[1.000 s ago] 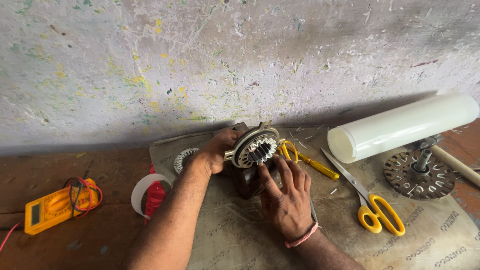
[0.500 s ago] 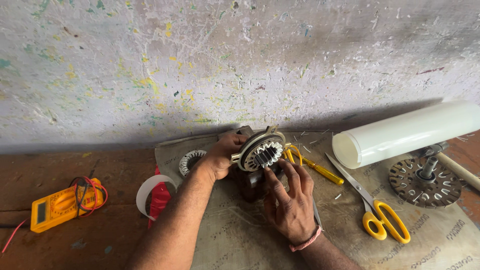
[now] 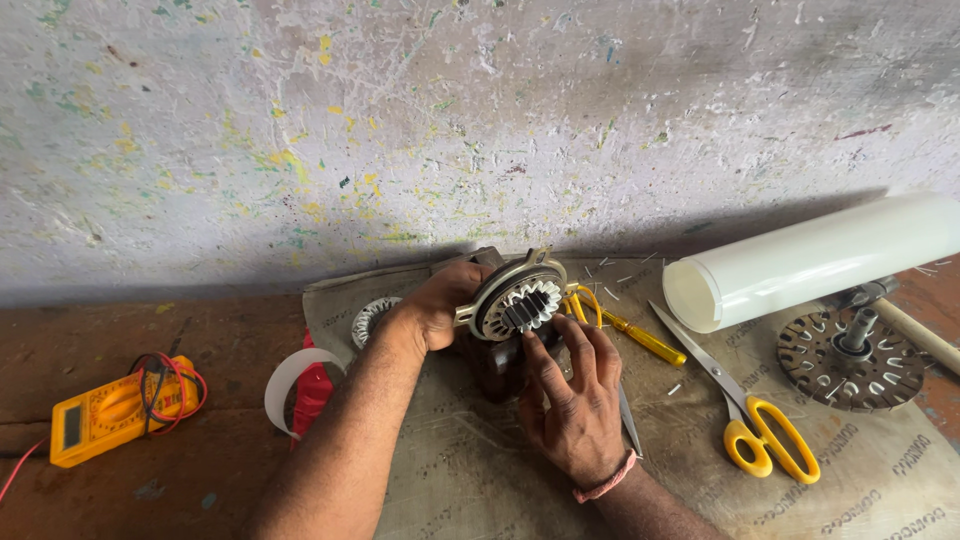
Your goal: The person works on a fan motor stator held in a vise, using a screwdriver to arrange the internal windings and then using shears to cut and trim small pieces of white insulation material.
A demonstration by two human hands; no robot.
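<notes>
My left hand (image 3: pixel 437 303) grips a round metal motor stator (image 3: pixel 518 302) by its left rim and holds it tilted up, its toothed core facing me. My right hand (image 3: pixel 572 392) lies just below the stator, fingers spread, with the fingertips touching its lower edge and the dark block under it. Both hands work over a brown sack cloth (image 3: pixel 460 470) spread on the floor by the wall.
Yellow-handled scissors (image 3: pixel 745 420) and a yellow screwdriver (image 3: pixel 642 339) lie right of the hands. A white rolled sheet (image 3: pixel 810 262) and a slotted rotor disc (image 3: pixel 850 360) are at far right. A yellow multimeter (image 3: pixel 105 415), a white tape ring (image 3: pixel 285 385) and another stator (image 3: pixel 372 318) sit left.
The view has shifted slightly, so everything sits a little more to the right. My right fingers have moved along the stator's lower edge; my left hand keeps its grip.
</notes>
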